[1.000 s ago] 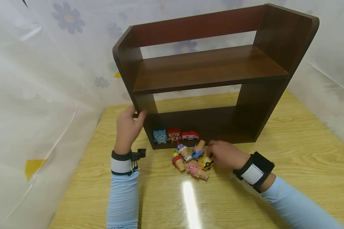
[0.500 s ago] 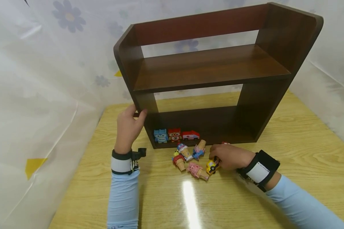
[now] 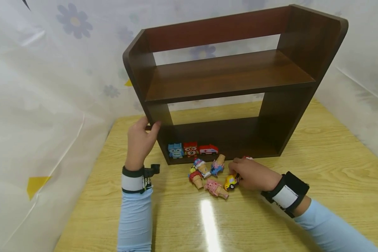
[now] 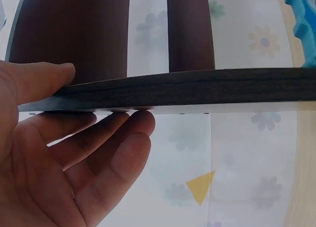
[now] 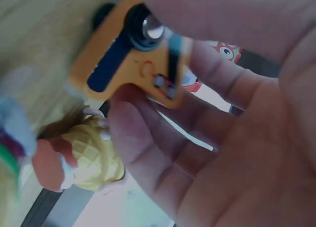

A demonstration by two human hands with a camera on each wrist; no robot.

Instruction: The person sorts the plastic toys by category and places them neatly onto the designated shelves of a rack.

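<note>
Shelf stands on the table: dark brown, two tiers, open front toward the person. Left hand at the shelf's left side panel, thumb to the inner face, fingers to the outer — panel gripped between them. Right hand before the shelf's base, right of its middle, pinching a yellow car between thumb and fingers. The car is low, in front of the shelf's middle; whether its wheels touch down I cannot tell.

In the shelf's lower tier, toward the left end, noted in a row: blue owl, red owl, ambulance. Four cone toys lie outside, just before the shelf's front edge: white-and-blue cone, red cone, blue cone and, farthest out from the shelf, pink cone. A red item shows past the right hand, by the shelf's front edge — mostly hidden, not identified. Flowered curtain hangs behind the shelf.
</note>
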